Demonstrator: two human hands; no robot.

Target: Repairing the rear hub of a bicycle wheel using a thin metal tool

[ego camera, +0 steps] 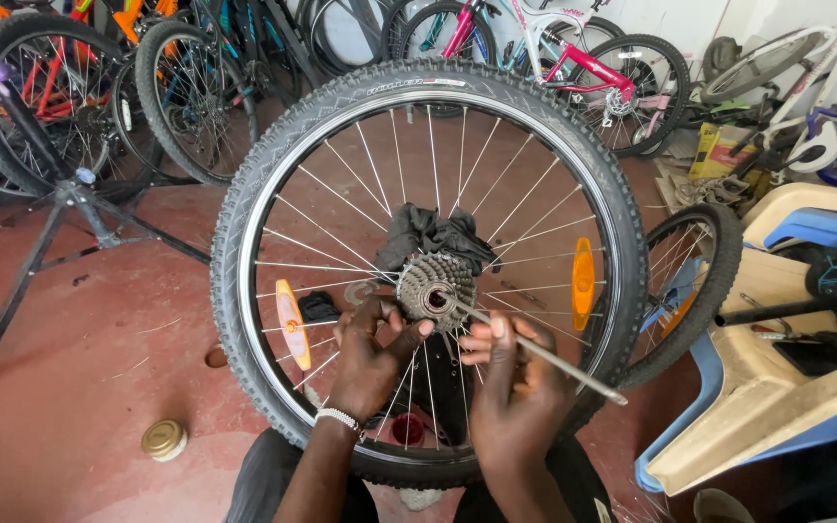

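Note:
A bicycle wheel with a knobby black tyre (244,203) stands upright in front of me, resting between my legs. At its hub sits a stack of metal sprockets (435,288), with a dark rag (433,235) draped just above it. My left hand (370,353) presses its thumb against the lower left of the sprockets. My right hand (513,387) grips a thin metal rod (544,356) whose tip points into the hub centre. Two orange reflectors (292,323) are clipped to the spokes on either side.
A small brass-coloured tin (164,439) lies on the red floor at the lower left. A black repair stand (70,218) is at the left. Several bicycles (573,68) line the back wall. Stacked plastic chairs (777,387) and a smaller wheel (695,281) crowd the right side.

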